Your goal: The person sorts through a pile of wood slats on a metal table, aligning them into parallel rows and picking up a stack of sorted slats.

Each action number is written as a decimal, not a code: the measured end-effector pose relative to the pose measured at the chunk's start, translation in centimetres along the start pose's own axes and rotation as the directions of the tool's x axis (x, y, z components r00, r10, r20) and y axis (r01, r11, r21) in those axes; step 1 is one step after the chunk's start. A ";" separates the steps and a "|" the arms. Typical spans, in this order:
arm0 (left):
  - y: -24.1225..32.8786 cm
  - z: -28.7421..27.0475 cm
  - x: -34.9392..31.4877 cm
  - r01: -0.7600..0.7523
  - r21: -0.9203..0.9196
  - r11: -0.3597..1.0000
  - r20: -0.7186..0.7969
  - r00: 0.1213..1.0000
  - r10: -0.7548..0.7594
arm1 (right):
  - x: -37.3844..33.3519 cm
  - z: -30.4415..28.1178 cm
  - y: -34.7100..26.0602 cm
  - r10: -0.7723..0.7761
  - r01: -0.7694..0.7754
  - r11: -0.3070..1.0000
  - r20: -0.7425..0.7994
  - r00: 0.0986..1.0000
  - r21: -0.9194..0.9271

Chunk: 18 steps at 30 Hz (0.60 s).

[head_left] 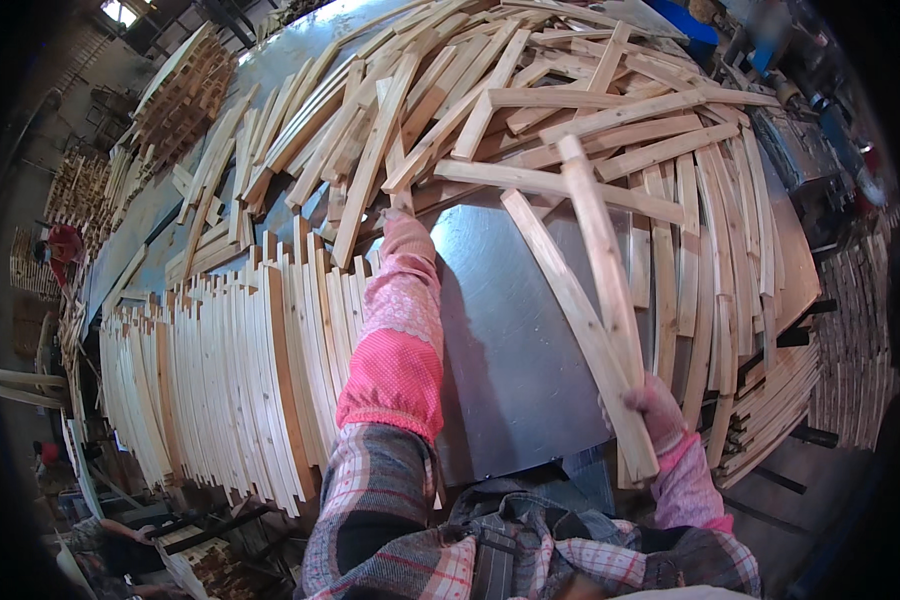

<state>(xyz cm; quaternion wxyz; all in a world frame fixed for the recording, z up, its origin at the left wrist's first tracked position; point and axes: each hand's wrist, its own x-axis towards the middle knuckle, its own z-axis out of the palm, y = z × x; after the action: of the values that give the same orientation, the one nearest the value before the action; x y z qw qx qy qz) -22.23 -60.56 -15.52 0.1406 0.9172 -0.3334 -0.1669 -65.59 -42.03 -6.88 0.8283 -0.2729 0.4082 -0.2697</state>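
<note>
1. Pale, straight-edged wooden slats: two of them, one reaching a little farther up (pixel 602 250) and one slanting to its left (pixel 576 330), converge at the right hand (pixel 658 412), near the close edge of the table. Their far ends fan apart, pointing away from the person.
2. The right hand's fingers are curled at the near part of these two slats, holding them together; some of the fingers are hidden behind the wood.
3. The left hand (pixel 402 215) stretches forward to the near edge of a loose heap of pale wooden slats (pixel 450 90). Its fingers are at the end of a slat there; whether they grip it or only touch it, I cannot tell.
4. The heap lies crisscrossed over the far part of the grey, shiny metal table (pixel 510 330).
5. To the left of the left arm, a row of light wooden slats (pixel 220 370) lies side by side, their far ends uneven.
6. Along the right side, more slats (pixel 720 250) lie roughly lengthwise on the table.
7. Pink patterned sleeve covers (pixel 395 370) wrap both forearms, over a plaid shirt (pixel 370 490).
8. Stacked wood (pixel 185 90) stands at the upper left, beyond the table.
</note>
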 end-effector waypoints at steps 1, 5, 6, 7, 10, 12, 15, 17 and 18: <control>-0.1 -0.2 0.3 -0.013 -0.015 1.000 -0.019 1.000 0.013 | -0.4 0.3 -0.4 0.001 -0.003 0.999 -0.051 0.999 -0.048; 1.0 -4.7 -5.4 -0.154 -0.374 0.914 0.305 0.911 0.279 | -1.9 -0.5 0.3 -0.012 -0.002 0.996 -0.150 0.989 -0.092; -0.3 -5.2 -7.3 -0.040 -0.650 0.759 0.421 0.812 0.404 | -2.2 -0.5 0.2 -0.018 -0.019 0.982 -0.194 0.981 -0.186; -4.2 -3.8 -8.5 -0.030 -0.811 0.584 0.349 0.777 0.524 | -2.8 0.2 -0.1 -0.017 -0.045 0.958 -0.214 0.977 -0.285; -9.2 -4.1 -17.0 0.410 -0.864 0.292 0.503 0.724 0.472 | -5.4 -0.4 1.8 0.104 -0.192 0.887 -0.224 0.969 -0.419; -14.1 -2.3 -22.4 0.442 -0.811 0.382 0.574 0.726 0.378 | -6.8 -0.4 4.6 0.179 -0.263 0.819 -0.208 0.962 -0.510; -17.8 -1.4 -29.7 0.566 -0.720 0.403 0.684 0.679 0.267 | -5.5 0.4 10.0 0.140 -0.201 0.741 -0.145 0.979 -0.641; -19.8 -1.2 -31.4 0.555 -0.691 0.464 0.701 0.670 0.244 | -3.6 1.8 12.2 0.119 -0.142 0.806 -0.079 0.990 -0.574; -20.7 -1.2 -32.0 0.547 -0.677 0.492 0.707 0.668 0.231 | -1.9 4.1 11.9 0.121 -0.132 0.806 -0.056 0.991 -0.578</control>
<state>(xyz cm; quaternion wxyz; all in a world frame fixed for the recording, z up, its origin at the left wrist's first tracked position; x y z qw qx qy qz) -33.18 -24.09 -15.31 0.4119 0.6039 -0.1353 -0.6688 -60.53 -31.39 -11.73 0.7184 -0.4821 0.4951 -0.0790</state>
